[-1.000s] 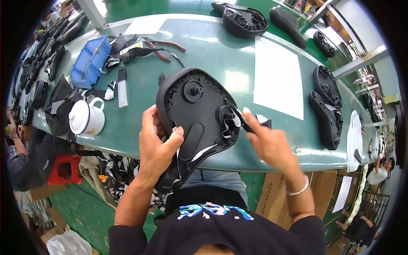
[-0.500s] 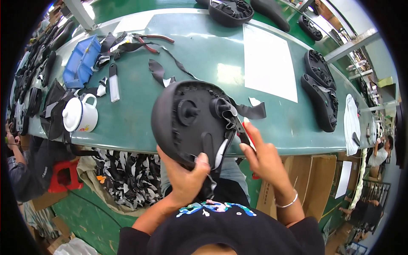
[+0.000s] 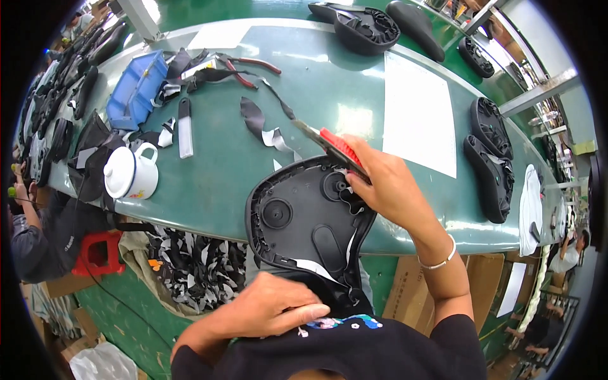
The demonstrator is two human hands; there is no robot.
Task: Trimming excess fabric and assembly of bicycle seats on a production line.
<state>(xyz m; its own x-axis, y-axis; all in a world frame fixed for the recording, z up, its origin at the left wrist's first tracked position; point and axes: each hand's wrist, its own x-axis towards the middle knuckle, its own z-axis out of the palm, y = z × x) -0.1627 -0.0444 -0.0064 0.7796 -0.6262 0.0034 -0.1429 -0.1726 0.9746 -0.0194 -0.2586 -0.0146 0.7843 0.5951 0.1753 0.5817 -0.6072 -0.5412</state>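
A black bike saddle (image 3: 297, 202) lies underside up, propped across the table's front edge and my lap, its narrow end toward me. Loose black cover material with white lining hangs along its rim. My right hand (image 3: 396, 190) is closed round a red utility knife (image 3: 342, 149), whose blade points up and left past the saddle's wide far edge. Below the saddle's near left side, my left hand (image 3: 269, 307) is off it, fingers loosely bent and thumb apart, with nothing visible in it. Cut black strips (image 3: 256, 120) lie just beyond the saddle.
At the left stand a white enamel mug (image 3: 132, 172) and a blue bin (image 3: 136, 88), near red-handled pliers (image 3: 247, 69) and a clear blade case (image 3: 184, 130). White paper (image 3: 418, 114) and other saddles (image 3: 487, 171) lie right. Below sits a sack of scraps (image 3: 196, 266).
My left hand has let go of the saddle and moved down toward me. The saddle now lies lower and flatter. The knife has lifted off its rim, up and left.
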